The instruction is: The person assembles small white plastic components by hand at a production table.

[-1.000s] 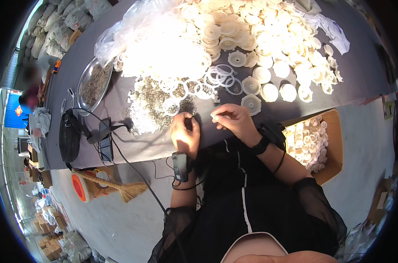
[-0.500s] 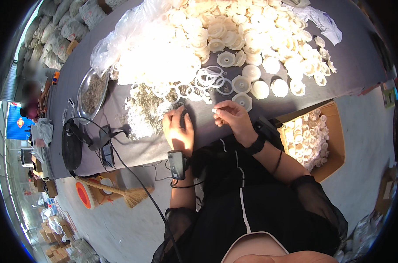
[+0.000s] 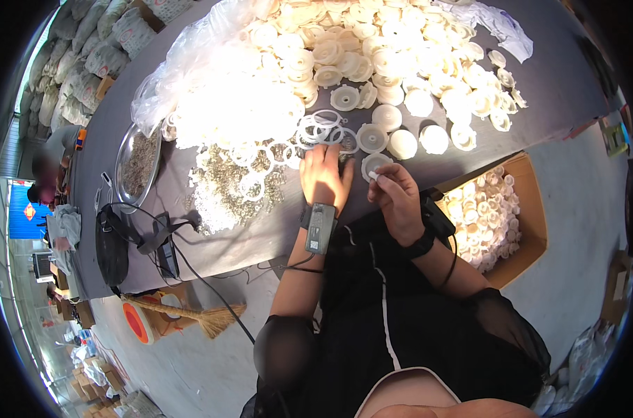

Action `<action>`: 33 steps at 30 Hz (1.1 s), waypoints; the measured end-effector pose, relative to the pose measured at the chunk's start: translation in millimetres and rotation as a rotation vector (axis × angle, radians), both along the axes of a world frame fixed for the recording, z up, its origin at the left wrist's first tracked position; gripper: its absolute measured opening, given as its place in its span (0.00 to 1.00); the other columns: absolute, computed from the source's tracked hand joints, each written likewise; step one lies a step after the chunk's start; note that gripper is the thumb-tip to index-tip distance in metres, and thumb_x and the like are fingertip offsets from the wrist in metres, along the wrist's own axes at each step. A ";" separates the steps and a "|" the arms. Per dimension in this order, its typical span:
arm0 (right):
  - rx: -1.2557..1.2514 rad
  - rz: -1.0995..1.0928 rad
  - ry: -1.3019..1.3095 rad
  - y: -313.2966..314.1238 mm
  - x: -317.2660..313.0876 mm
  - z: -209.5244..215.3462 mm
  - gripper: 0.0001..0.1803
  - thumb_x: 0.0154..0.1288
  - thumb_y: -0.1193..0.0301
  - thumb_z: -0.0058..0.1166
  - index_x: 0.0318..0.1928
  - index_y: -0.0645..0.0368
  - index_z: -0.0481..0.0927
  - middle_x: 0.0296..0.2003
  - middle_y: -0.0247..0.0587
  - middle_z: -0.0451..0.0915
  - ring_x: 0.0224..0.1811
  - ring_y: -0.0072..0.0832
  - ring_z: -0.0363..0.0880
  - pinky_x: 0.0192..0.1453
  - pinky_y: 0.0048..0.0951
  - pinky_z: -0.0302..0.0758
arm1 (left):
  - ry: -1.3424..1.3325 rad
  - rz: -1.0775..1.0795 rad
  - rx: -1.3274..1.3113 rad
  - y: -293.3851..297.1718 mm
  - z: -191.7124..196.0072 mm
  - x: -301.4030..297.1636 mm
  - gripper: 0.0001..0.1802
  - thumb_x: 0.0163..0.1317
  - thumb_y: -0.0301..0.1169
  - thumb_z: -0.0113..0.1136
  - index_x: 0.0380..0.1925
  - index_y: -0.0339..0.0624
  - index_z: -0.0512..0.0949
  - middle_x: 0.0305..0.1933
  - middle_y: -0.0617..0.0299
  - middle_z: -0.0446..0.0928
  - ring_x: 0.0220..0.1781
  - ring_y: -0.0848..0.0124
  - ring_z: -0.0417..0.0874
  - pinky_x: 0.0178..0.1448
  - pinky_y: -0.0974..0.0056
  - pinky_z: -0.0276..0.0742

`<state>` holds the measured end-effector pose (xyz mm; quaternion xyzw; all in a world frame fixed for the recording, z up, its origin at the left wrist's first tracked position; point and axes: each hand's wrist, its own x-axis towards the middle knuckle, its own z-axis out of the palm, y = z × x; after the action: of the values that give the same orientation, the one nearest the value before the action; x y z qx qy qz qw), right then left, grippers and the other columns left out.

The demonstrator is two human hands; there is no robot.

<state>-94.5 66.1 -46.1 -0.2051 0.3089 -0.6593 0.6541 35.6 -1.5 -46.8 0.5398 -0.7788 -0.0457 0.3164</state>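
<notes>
My left hand point(image 3: 323, 175) lies flat, palm down, on the dark table point(image 3: 261, 230), fingers over thin white rings point(image 3: 316, 129) and beside a heap of small metal parts point(image 3: 222, 184). A small device is strapped to that wrist. My right hand point(image 3: 394, 195) pinches a small white piece next to a white plastic disc point(image 3: 374, 164) at the table's near edge. More white discs point(image 3: 400, 63) cover the far half of the table.
A round metal tray point(image 3: 136, 164) with small parts sits at the left, by a black device with cables point(image 3: 113, 244). A cardboard box point(image 3: 512, 223) of white discs stands on the floor to my right. A broom point(image 3: 191, 317) lies on the floor. Another person point(image 3: 51, 164) is far left.
My left hand has opened and flattened onto the rings and parts. My right hand has pulled slightly back to the table edge. The view has tilted, and the table now sits lower in the picture.
</notes>
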 end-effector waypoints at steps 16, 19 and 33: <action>0.017 0.064 -0.022 -5.7 4.4 1.6 0.05 0.63 0.75 0.48 0.40 0.61 0.73 0.29 0.37 0.75 0.29 0.22 0.74 0.34 0.22 0.71 | 0.084 -0.044 -0.073 25.0 11.7 14.6 0.15 0.47 0.27 0.58 0.39 0.43 0.76 0.36 0.57 0.73 0.40 0.59 0.73 0.45 0.59 0.67; 0.015 0.046 -0.010 -4.5 3.0 3.7 0.06 0.63 0.75 0.48 0.40 0.61 0.73 0.29 0.37 0.76 0.28 0.22 0.74 0.34 0.22 0.71 | 0.033 -0.124 -0.061 25.4 3.2 9.9 0.15 0.49 0.28 0.59 0.40 0.44 0.77 0.36 0.58 0.72 0.39 0.60 0.73 0.44 0.60 0.68; 0.064 0.090 0.010 -3.4 5.5 -1.5 0.07 0.62 0.73 0.52 0.39 0.62 0.74 0.28 0.37 0.76 0.27 0.21 0.74 0.34 0.21 0.71 | 0.506 -0.038 -0.048 12.8 -1.4 17.7 0.09 0.48 0.18 0.61 0.31 0.39 0.76 0.31 0.60 0.74 0.30 0.71 0.75 0.35 0.70 0.71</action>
<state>-89.0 62.7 -47.6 -0.2010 0.3234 -0.6181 0.6877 53.2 11.3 -48.2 0.4890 -0.6856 -0.1669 0.5129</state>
